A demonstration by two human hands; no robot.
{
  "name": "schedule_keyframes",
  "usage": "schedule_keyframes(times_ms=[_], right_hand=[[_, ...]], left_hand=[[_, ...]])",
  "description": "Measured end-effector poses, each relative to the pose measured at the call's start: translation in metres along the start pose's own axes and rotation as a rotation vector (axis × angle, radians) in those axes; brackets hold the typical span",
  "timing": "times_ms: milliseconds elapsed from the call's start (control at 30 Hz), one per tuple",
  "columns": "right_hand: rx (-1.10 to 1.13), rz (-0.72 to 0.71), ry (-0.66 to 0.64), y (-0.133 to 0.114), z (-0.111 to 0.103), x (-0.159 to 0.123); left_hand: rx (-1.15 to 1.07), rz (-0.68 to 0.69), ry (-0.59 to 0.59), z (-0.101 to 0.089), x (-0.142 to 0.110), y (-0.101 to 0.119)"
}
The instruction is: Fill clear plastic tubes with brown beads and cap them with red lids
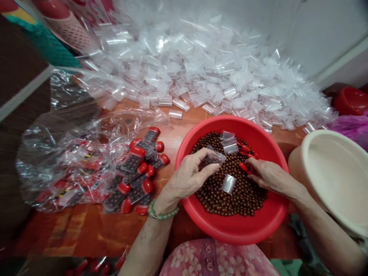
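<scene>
Over a red basin (195, 214) of round brown beads (227, 203), my left hand (192, 174) grips a small clear plastic case (212, 158) that has dark beads inside. Inside the basin on the right, my right hand (266, 174) pinches a small red cap (243, 167) between thumb and fingers. More red caps (244, 147) lie on the beads just beyond that hand. Loose clear sleeves rest on the beads too, one clear sleeve (229, 184) near the middle and others towards the far side. A green bead bracelet (163, 214) circles my left wrist.
Left of the basin lie several filled cases with red caps (138, 168), beside a clear plastic bag (71, 168) of packed pieces. A large heap of clear sleeves (201, 65) covers the back of the table. A cream tub (312, 165) stands at right, a red bowl (352, 100) behind it.
</scene>
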State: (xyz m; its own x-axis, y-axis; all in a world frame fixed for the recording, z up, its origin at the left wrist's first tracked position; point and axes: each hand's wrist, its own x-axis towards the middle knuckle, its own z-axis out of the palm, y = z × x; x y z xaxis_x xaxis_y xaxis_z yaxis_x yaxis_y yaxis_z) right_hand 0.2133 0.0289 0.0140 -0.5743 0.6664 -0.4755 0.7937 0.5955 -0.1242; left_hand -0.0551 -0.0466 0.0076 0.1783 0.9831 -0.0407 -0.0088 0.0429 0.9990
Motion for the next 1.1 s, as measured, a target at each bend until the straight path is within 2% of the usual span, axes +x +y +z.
schedule_keyframes(times_ms=[167, 367, 433, 500, 600, 733, 900, 1100], right_hand=[[0.446, -0.176, 0.117, -0.010, -0.018, 0.002], [0.546, -0.351, 0.009, -0.040, -0.030, 0.020], [0.633, -0.398, 0.001, -0.045, -0.031, 0.024], [0.759, -0.381, 0.027, -0.045, -0.029, 0.026], [1.034, -0.282, 0.114, -0.042, -0.022, 0.028], [1.377, -0.205, 0.235, -0.041, -0.013, 0.033], [1.497, -0.207, 0.304, -0.049, -0.012, 0.038], [1.564, -0.191, 0.401, -0.058, -0.011, 0.038]], left_hand=[[0.035, 0.004, 0.029, 0.000, 0.000, -0.001], [0.027, 0.144, -0.075, 0.000, -0.005, 0.005], [0.054, 0.172, -0.070, -0.001, -0.006, 0.005], [0.038, 0.185, -0.016, -0.001, -0.007, 0.005], [-0.005, 0.165, 0.056, -0.001, -0.007, 0.004], [0.016, 0.148, 0.024, 0.000, -0.007, 0.004], [0.130, 0.209, 0.015, 0.000, -0.007, 0.007], [0.155, 0.271, -0.011, 0.001, -0.007, 0.010]])
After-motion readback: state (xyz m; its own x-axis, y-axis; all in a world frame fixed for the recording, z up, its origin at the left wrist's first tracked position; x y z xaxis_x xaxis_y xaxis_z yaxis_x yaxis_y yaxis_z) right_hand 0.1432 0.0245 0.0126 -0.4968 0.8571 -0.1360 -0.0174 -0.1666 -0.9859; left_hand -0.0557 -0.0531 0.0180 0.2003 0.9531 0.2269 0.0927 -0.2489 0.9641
